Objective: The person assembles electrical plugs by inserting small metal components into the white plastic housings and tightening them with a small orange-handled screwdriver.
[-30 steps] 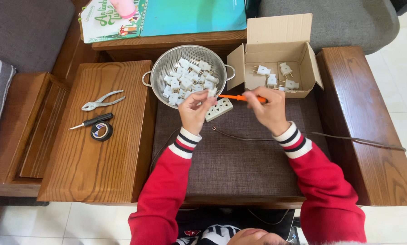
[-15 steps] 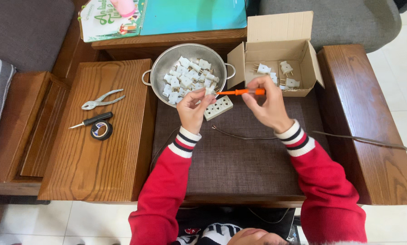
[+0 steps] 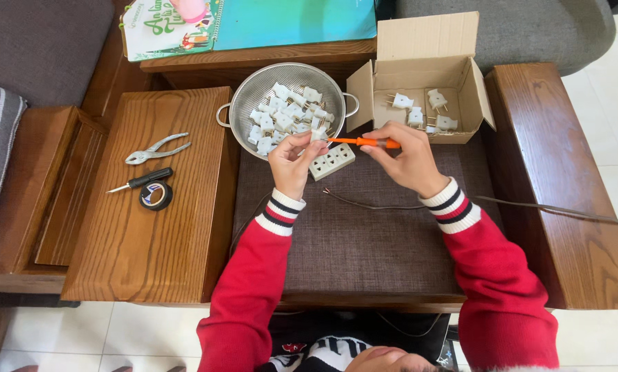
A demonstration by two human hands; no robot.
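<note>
My left hand pinches a small white plug just in front of the metal colander, which holds several more white plugs. An orange-handled screwdriver lies in my right hand, its tip pointing left at the held plug. Under both hands a white multi-socket block rests on the dark woven mat. A thin brown cable runs across the mat toward the right.
An open cardboard box with a few plugs stands behind my right hand. On the wooden board at left lie pliers, a black-handled screwdriver and a roll of black tape. Books lie at the back.
Both hands have stayed over the socket block; the screwdriver has shifted slightly and its tip now meets the plug held in the left hand.
</note>
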